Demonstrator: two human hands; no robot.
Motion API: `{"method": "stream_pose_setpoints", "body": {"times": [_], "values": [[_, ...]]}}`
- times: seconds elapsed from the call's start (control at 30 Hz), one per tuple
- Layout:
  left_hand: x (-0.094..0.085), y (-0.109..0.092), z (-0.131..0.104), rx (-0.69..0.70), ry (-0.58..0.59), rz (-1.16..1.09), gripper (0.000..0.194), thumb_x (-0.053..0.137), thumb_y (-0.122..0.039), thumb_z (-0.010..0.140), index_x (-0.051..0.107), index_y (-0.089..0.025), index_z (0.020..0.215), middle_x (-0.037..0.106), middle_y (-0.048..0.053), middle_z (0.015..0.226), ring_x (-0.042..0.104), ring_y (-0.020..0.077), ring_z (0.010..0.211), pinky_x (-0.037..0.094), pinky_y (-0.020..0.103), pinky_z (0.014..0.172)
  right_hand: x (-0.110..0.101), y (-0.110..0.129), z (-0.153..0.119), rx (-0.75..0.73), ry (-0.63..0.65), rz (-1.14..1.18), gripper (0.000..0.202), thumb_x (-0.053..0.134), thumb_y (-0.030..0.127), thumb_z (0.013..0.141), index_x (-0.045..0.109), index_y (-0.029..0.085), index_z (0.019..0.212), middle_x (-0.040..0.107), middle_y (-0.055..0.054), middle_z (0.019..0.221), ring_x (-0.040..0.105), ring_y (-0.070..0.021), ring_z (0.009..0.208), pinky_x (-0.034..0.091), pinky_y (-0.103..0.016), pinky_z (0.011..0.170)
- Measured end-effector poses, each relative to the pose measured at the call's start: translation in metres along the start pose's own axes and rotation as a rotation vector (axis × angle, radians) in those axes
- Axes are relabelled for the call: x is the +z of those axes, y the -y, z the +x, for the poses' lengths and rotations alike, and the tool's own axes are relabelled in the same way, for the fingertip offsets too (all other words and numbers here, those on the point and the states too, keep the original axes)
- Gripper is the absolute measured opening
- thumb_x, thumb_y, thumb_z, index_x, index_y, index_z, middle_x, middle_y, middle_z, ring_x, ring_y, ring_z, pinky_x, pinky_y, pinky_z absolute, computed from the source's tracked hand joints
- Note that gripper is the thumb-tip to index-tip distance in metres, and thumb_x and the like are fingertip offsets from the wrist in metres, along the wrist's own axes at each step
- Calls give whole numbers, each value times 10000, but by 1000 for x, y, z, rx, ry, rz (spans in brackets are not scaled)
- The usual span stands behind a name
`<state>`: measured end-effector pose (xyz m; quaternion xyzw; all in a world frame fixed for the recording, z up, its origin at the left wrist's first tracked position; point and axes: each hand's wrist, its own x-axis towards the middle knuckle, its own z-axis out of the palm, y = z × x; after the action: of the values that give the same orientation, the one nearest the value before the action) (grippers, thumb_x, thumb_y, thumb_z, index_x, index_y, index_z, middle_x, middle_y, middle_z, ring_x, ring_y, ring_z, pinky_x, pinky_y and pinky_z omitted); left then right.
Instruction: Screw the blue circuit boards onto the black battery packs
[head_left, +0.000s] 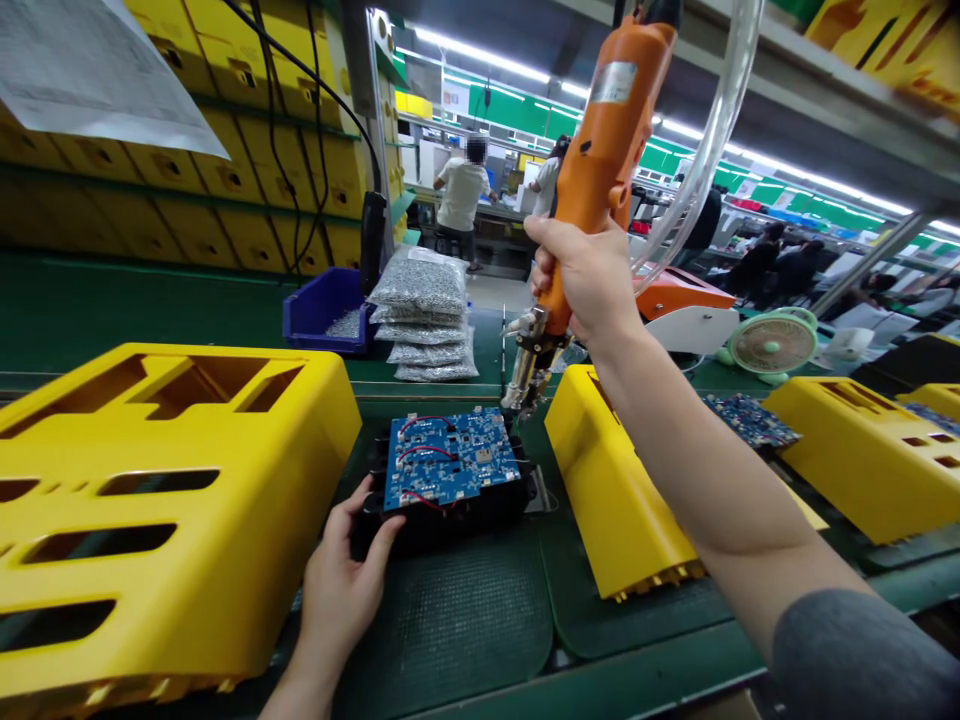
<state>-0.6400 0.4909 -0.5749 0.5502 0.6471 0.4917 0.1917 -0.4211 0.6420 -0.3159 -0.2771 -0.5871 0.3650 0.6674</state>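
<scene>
My right hand (pixel 585 270) is wrapped round an orange power screwdriver (pixel 611 110), which hangs tip down. Its metal tip is near the back right corner of a blue circuit board (pixel 450 460) with red wires; whether it touches is unclear. The board lies on a black base (pixel 480 510). At the base's left corner, my left hand (pixel 349 570) grips the black edge between thumb and fingers. Under the base is a green textured mat (pixel 457 610).
Yellow housings stand left (pixel 300 460) and right (pixel 607 480) of the base. Behind are a blue bin (pixel 330 310), stacked bags of screws (pixel 424 310) and a small green fan (pixel 772 342). A clear hose (pixel 709 190) hangs beside the screwdriver. People sit farther back.
</scene>
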Motion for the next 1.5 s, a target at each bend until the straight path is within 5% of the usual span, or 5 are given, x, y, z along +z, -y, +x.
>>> {"method": "stream_pose_setpoints", "body": {"times": [0.27, 0.93, 1.5], "values": [[0, -1, -2, 6, 1, 1, 454, 548, -534, 779, 483, -238, 1116, 527, 98, 1327, 511, 263, 1202, 413, 421, 1015, -16, 18, 10, -75, -93, -27, 242, 681, 262, 738, 449, 217, 681, 414, 98, 460, 388, -54, 345, 361, -199, 352], [0, -1, -1, -19, 8, -1, 460, 543, -548, 776, 476, -251, 1121, 518, 90, 1338, 503, 267, 1210, 408, 440, 1018, 26, -3, -15, -34, -31, 132, 221, 673, 327, 750, 483, 215, 764, 416, 92, 484, 408, -57, 367, 372, -196, 367], [1, 1, -1, -5, -3, 33, 461, 546, -544, 774, 485, -245, 1119, 528, 80, 1332, 535, 253, 1172, 424, 413, 1001, 32, -14, -20, -24, -11, 90, 275, 686, 365, 744, 460, 209, 754, 421, 75, 500, 412, -62, 384, 381, -199, 368]]}}
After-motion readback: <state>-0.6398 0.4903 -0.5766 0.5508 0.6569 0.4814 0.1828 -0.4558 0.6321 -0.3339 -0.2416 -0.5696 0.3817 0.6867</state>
